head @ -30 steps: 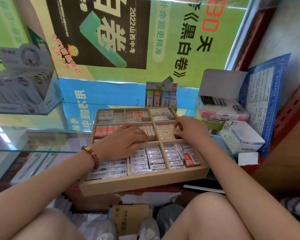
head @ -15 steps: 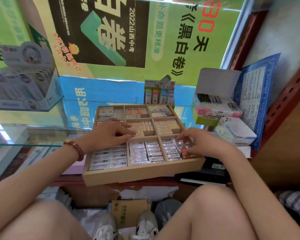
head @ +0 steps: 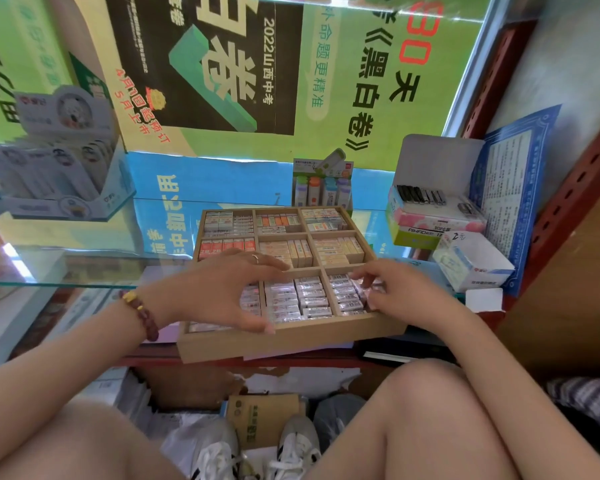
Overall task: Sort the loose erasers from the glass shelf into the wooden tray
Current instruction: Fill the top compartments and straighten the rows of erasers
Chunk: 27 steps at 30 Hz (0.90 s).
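Wooden tray [head: 291,336] sits at the front edge of the glass shelf [head: 84,268], nine compartments in three rows, all packed with erasers [head: 312,296]. Front wall of tray overhangs the shelf's front edge slightly.

Left hand [head: 222,292] lies palm down over the front-left compartment, fingers spread fairly wide and loosely curved. Thumb tip rests near the front wall of the tray, by the divider between front-left and front-middle compartments. Fingertips reach toward the middle-row divider. It covers most of the front-left erasers; cannot tell if it grips one. Ring on one finger, bead bracelet [head: 142,315] on the wrist.

Right hand [head: 395,289] is over the front-right compartment at the tray's right edge, fingers bent and pinched narrow on wrapped erasers there, touching them. Blurred, so cannot tell if one is actually lifted or just pressed.

Middle row: red-labelled erasers at left, yellowish ones in centre and right. Back row: white, orange-striped and mixed packs. Front-middle compartment holds clear-wrapped white erasers in two columns, uncovered.

Behind the tray at the shelf's back edge, a display pack of coloured tubes [head: 321,188]. At the shelf's right edge, an open box [head: 433,202] stacked on other boxes, and a small white carton [head: 471,261] nearer the front. At the left, a white display box [head: 59,174] on a higher glass shelf.

Below the shelf: knees, white sneakers [head: 295,445], a brown carton [head: 264,417].
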{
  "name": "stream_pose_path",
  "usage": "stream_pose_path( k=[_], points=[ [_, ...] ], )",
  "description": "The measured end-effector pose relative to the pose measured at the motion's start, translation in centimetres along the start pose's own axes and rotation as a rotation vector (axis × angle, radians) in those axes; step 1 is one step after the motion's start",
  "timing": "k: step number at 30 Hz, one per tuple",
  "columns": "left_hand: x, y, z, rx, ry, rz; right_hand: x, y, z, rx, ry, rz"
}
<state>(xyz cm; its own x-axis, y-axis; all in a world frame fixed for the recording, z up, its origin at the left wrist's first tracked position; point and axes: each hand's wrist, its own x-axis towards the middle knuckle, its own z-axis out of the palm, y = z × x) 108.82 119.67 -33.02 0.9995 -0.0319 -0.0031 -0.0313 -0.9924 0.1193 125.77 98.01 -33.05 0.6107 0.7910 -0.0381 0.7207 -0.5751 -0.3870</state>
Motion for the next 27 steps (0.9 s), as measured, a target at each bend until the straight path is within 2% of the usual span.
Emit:
stream_pose_path(
  k=[2,4,7,11,20,24,27],
  points=[
    [0.0,0.7,0.3,0.009,0.0,0.044,-0.4,-0.3,0.1,-0.04,0.074,0.063],
    [0.4,1.3,0.9,0.018,-0.021,0.092,-0.5,-0.7,0.5,-0.235,0.013,0.102],
    [1.1,1.8,2.1,0.062,-0.072,0.159,-0.4,-1.3,1.2,-0.336,-0.078,0.097],
    [1.7,1.6,2.9,0.086,-0.057,0.178,-0.5,-2.2,1.3,-0.415,-0.032,0.093],
    [0.4,1.6,2.9,-0.14,0.034,0.153,-0.8,-1.9,0.9,-0.292,0.128,0.215],
    [0.4,2.0,2.8,-0.143,-0.016,0.131,-0.6,-2.5,0.7,-0.159,0.211,0.072],
    [0.6,2.5,2.7,-0.08,-0.024,0.132,-0.4,-3.2,0.6,0.06,0.134,-0.072]
  ],
)
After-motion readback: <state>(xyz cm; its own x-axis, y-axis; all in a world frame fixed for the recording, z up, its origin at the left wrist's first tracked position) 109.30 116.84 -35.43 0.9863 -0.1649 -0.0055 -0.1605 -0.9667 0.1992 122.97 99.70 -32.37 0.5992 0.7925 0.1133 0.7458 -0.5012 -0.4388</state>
